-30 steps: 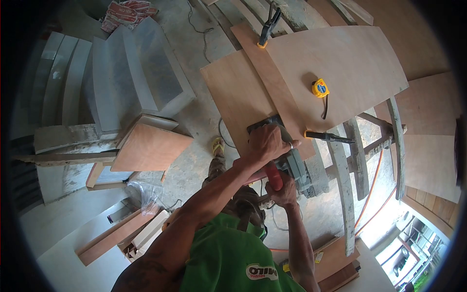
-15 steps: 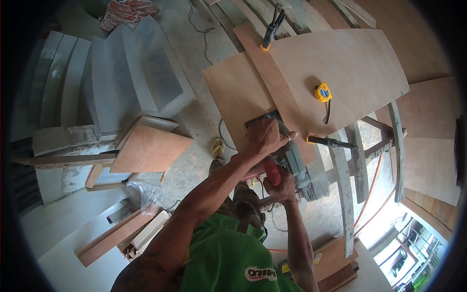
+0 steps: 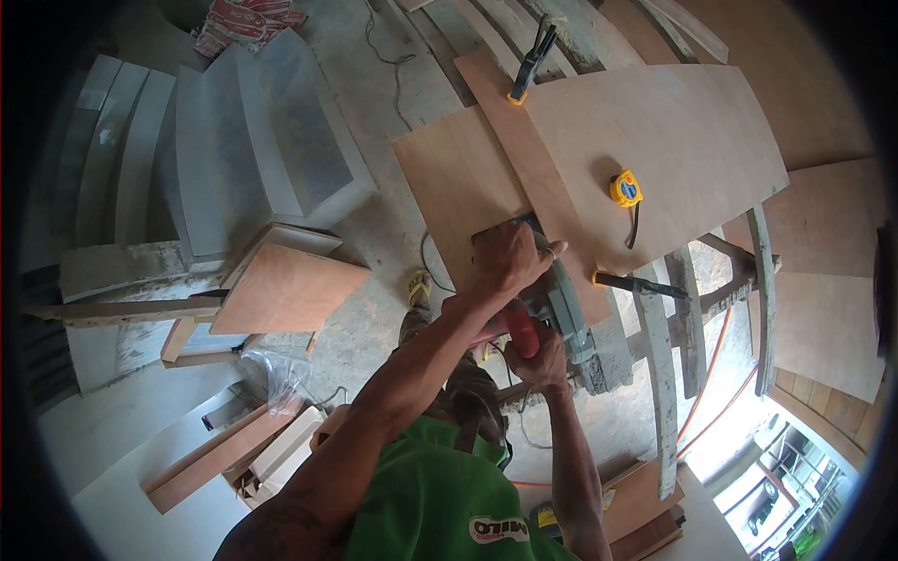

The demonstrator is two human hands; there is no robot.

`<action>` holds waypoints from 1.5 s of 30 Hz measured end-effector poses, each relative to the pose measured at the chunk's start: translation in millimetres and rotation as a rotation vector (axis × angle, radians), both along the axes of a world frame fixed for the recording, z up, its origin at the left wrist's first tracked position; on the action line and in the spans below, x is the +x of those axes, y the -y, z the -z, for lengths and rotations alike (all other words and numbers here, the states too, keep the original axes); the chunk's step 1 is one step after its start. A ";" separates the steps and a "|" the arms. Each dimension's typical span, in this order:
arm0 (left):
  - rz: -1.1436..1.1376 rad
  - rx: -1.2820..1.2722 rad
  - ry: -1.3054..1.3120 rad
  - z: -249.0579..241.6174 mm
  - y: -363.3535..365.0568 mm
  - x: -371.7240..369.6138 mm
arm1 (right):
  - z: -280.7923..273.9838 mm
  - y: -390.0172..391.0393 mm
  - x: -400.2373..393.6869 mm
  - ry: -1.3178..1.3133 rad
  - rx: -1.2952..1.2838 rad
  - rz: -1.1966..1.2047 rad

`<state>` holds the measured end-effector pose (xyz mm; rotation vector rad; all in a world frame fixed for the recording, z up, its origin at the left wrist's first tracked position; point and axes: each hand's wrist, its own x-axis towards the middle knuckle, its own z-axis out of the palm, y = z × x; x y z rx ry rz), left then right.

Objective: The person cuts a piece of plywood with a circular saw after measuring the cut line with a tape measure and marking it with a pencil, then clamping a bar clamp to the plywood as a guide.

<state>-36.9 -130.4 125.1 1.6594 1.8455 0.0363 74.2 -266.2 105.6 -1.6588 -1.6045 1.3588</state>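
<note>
A circular saw (image 3: 561,299) with a red rear handle and grey base sits at the near edge of a plywood sheet (image 3: 449,168). My right hand (image 3: 541,363) is wrapped round its red handle. My left hand (image 3: 510,254) is closed over the front of the saw, thumb stretched to the right. Along the saw's right side runs a straight plywood strip (image 3: 528,154), held by a bar clamp (image 3: 533,61) at the far end and another clamp (image 3: 645,284) at the near end. The blade is hidden. A yellow tape measure (image 3: 625,189) lies on the sheet's right part.
Weathered wooden slats (image 3: 659,374) support the sheet. On the left are concrete stairs (image 3: 271,140) and a leaning plywood panel (image 3: 285,292). A cord (image 3: 426,257) trails on the floor, and an orange cord (image 3: 711,374) hangs at right. My sandalled foot (image 3: 419,288) is below.
The sheet, clamps and tape measure appear slightly lower and further right in view, as the camera shifts a little. Both hands keep their hold on the saw, which has barely moved.
</note>
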 end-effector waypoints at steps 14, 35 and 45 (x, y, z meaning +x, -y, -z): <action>-0.025 0.045 -0.046 7.6 -20.1 -11.2 | -0.9 -22.6 -12.0 -0.044 0.050 0.005; -0.043 0.090 -0.055 14.2 -62.9 -39.6 | 9.7 -66.8 -39.9 -0.054 0.106 -0.010; -0.045 0.123 -0.044 14.9 -87.0 -55.0 | 6.8 -91.6 -54.4 -0.074 0.105 0.000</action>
